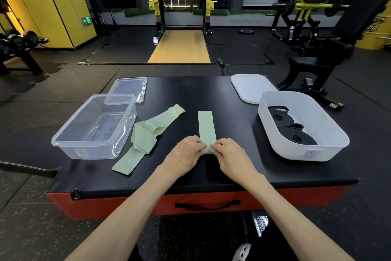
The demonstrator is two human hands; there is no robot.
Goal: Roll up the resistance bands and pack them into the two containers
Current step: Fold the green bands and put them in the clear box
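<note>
Several black bands (296,135) lie rolled in the white bin (296,153), the clear tub (69,146) is unfilled, loose bands (146,133) wait beside it, and left hand (184,152) and right hand (230,152) pinch a green band (207,125) at its near end, mid-platform.

We see a dim gym lit evenly from overhead. Glare streaks the clear tub (124,131) on the left; a soft sheen lies on the black pad (232,167). The far left yellow wall (53,2) glows warm. Wide-angle bending curves the edges, and the far right bench (364,13) blurs.
</note>
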